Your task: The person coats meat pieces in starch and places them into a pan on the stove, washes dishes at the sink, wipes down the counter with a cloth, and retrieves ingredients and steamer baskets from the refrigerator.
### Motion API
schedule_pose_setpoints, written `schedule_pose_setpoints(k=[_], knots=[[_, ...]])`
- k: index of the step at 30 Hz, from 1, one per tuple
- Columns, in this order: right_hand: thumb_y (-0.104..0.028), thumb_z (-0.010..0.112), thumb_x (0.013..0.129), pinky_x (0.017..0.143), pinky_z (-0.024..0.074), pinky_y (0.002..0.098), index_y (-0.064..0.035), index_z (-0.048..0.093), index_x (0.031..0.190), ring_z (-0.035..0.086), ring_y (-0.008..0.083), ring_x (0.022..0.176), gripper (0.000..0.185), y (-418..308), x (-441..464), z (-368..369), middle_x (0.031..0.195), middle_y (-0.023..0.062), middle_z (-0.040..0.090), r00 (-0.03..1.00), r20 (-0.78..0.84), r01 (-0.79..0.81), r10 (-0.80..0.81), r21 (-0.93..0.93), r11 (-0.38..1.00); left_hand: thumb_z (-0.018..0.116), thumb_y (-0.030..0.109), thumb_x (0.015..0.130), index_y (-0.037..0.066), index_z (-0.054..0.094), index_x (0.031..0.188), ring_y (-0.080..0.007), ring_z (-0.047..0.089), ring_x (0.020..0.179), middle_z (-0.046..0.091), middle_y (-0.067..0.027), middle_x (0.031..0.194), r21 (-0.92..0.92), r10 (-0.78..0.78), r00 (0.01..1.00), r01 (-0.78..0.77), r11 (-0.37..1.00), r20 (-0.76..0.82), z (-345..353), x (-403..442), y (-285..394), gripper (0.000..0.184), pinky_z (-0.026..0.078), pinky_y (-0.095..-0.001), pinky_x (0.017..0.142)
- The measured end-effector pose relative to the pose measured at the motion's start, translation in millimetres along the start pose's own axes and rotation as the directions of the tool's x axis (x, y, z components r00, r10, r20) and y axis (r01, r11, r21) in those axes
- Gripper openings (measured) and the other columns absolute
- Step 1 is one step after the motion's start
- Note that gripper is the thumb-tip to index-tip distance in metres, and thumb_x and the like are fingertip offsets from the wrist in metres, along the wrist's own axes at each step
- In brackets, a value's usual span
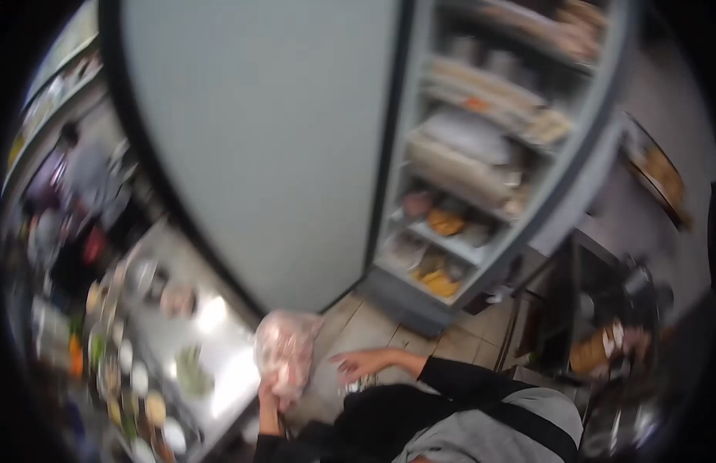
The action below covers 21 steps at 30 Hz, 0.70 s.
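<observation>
A clear plastic bag of pinkish raw meat (291,339) hangs over the floor, beside the corner of a metal counter. My left hand (270,392) grips it low on its left side, fingers closed round the plastic. To the right of the bag, my right hand (365,363) is held out with its fingers stretched and apart. It touches nothing that I can see. Blur hides what exactly is packed in the bag.
An open refrigerator door (257,139) stands ahead, beside loaded fridge shelves (466,166). The steel counter (238,347) on the left bears green vegetables (192,370) and a row of small containers (139,378). People (88,170) stand at the far left. A dark appliance (593,270) is at right.
</observation>
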State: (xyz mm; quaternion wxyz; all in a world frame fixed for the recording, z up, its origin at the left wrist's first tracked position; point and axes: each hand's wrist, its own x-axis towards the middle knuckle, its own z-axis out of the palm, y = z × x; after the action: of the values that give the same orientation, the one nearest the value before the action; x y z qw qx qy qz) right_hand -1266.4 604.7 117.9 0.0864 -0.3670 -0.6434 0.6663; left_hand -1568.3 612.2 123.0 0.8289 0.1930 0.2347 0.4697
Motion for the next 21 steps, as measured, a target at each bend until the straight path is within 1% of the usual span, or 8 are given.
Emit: schedule_pose_setpoints(k=[2, 5, 8, 9, 11, 12, 18, 21], knots=[[-0.028, 0.074, 0.087, 0.101, 0.0445, 0.0357, -0.0131, -0.009, 0.153, 0.054, 0.0235, 0.119, 0.108, -46, -10, 12, 0.149, 0.0224, 0.034, 0.993, -0.086, 0.103, -0.086, 0.217, 0.971, 0.069, 0.025, 0.075, -0.001, 0.040, 0.138, -0.0294, 0.061, 0.108, 0.057, -0.0173, 0.125, 0.032, 0.023, 0.986, -0.029, 0.999, 0.167, 51, 22, 10, 0.074, 0.053, -0.0408, 0.091], [-0.028, 0.077, 0.084, 0.102, 0.0433, 0.0353, -0.0115, -0.008, 0.153, 0.052, 0.0220, 0.121, 0.110, -90, -19, 10, 0.146, 0.0184, 0.037, 0.752, -0.492, 0.603, -0.439, 0.244, 0.759, 0.076, 0.021, 0.071, 0.001, 0.033, 0.144, -0.0297, 0.055, 0.120, 0.051, -0.0172, 0.134, 0.181, 0.021, 0.952, -0.080, 0.980, 0.307, 86, 59, 17, 0.087, 0.046, -0.0421, 0.102], [-0.028, 0.080, 0.080, 0.107, 0.0388, 0.0364, -0.0050, 0.024, 0.146, 0.047, 0.0219, 0.127, 0.089, -90, -26, 6, 0.137, 0.0125, 0.048, 0.595, -0.714, 0.717, -0.370, 0.264, 0.645, 0.085, 0.019, 0.064, 0.002, 0.030, 0.146, -0.0268, 0.052, 0.122, 0.051, -0.0142, 0.134, 0.460, 0.095, 0.879, -0.334, 0.823, 0.468, 135, 78, 11, 0.100, 0.042, -0.0386, 0.105], [-0.025, 0.080, 0.080, 0.107, 0.0395, 0.0363, -0.0046, 0.032, 0.143, 0.048, 0.0205, 0.125, 0.082, -89, -30, 4, 0.135, 0.0108, 0.050, 0.553, -0.766, 0.738, -0.328, 0.267, 0.619, 0.086, 0.026, 0.065, 0.002, 0.036, 0.143, -0.0275, 0.053, 0.119, 0.051, -0.0151, 0.134, 0.572, 0.047, 0.860, -0.378, 0.728, 0.508, 148, 75, 11, 0.096, 0.040, -0.0396, 0.103], [-0.019, 0.080, 0.079, 0.106, 0.0407, 0.0362, -0.0039, 0.040, 0.140, 0.050, 0.0192, 0.124, 0.075, -89, -41, -1, 0.133, 0.0095, 0.053, 0.518, -0.808, 0.751, -0.279, 0.274, 0.601, 0.085, 0.031, 0.064, 0.003, 0.044, 0.139, -0.0307, 0.049, 0.118, 0.049, -0.0169, 0.133, 0.647, -0.017, 0.647, -0.762, 0.001, 0.762, 166, 79, 34, 0.090, 0.038, -0.0436, 0.101], [-0.015, 0.079, 0.078, 0.106, 0.0412, 0.0361, -0.0036, 0.040, 0.140, 0.051, 0.0193, 0.123, 0.073, -87, -54, -1, 0.132, 0.0099, 0.053, 0.531, -0.804, 0.739, -0.267, 0.285, 0.610, 0.085, 0.033, 0.065, 0.002, 0.046, 0.138, -0.0310, 0.048, 0.119, 0.048, -0.0176, 0.135, 0.614, 0.057, 0.611, -0.785, -0.081, 0.789, 173, 77, 43, 0.088, 0.037, -0.0438, 0.102], [-0.003, 0.068, 0.078, 0.106, 0.0428, 0.0395, -0.0022, 0.039, 0.140, 0.054, 0.0254, 0.122, 0.069, -138, -119, 0, 0.134, 0.0145, 0.053, 0.558, -0.748, 0.790, -0.358, 0.347, 0.505, 0.075, 0.032, 0.076, 0.005, 0.042, 0.140, -0.0370, 0.037, 0.131, 0.039, -0.0195, 0.140, 0.656, 0.713, 0.129, -0.530, -0.538, 0.689, 186, 82, 122, 0.077, 0.031, -0.0491, 0.108], [-0.007, 0.064, 0.078, 0.105, 0.0448, 0.0436, -0.0008, 0.036, 0.143, 0.054, 0.0308, 0.123, 0.071, -197, -146, -14, 0.134, 0.0186, 0.052, 0.488, -0.707, 0.872, -0.512, 0.376, 0.312, 0.075, 0.025, 0.078, 0.005, 0.029, 0.147, -0.0365, 0.029, 0.139, 0.033, -0.0185, 0.147, 0.699, 0.776, -0.032, -0.413, -0.584, 0.630, 209, 96, 165, 0.085, 0.024, -0.0498, 0.114]])
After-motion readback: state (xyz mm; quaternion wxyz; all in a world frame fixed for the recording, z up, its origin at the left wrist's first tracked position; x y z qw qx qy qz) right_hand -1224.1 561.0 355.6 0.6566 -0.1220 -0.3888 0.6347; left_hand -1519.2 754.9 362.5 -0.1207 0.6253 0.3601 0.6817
